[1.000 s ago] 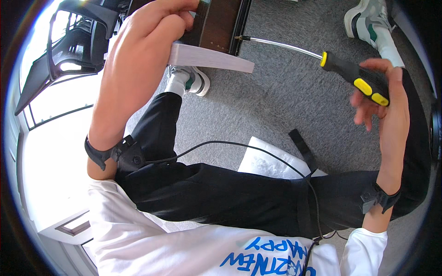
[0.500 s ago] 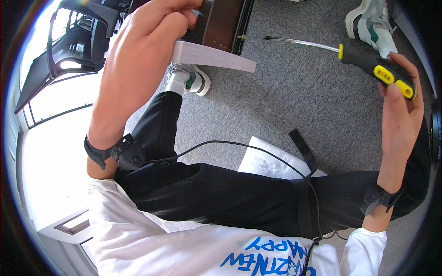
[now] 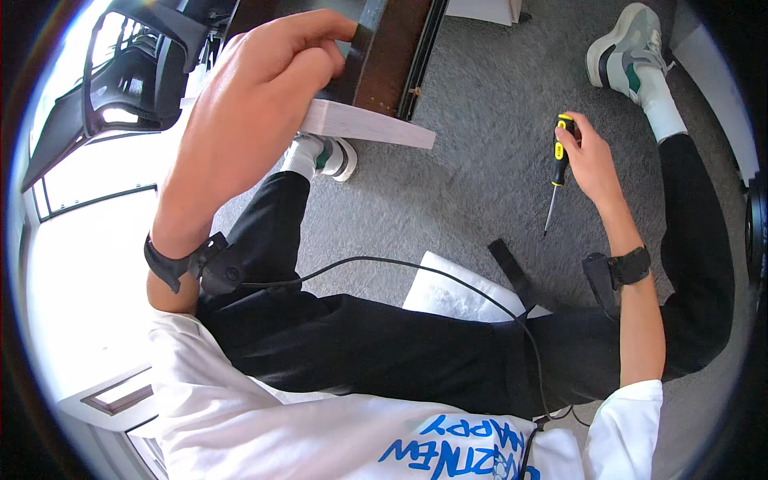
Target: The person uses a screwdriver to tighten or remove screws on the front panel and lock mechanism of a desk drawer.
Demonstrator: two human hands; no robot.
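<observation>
Right hand [image 3: 590,158] grasps the screwdriver [image 3: 559,171], its shaft [image 3: 550,210] now swung away from the right edge of the drawer [image 3: 396,60]. Left hand [image 3: 260,92] remains at the drawer; grip indiscernible.

chair [image 3: 134,90] — left of drawer [image 3: 392,60] | screwdriver [image 3: 559,170] — right of drawer

Seemingly an office, viewed from across the floor: grey carpet [image 3: 464,180] spreads below the right fingers [image 3: 583,124]; a black office-style armchair [image 3: 132,92] stands left of the left fingers [image 3: 322,26], dark drawer-like furniture [image 3: 400,52] beside them.
</observation>
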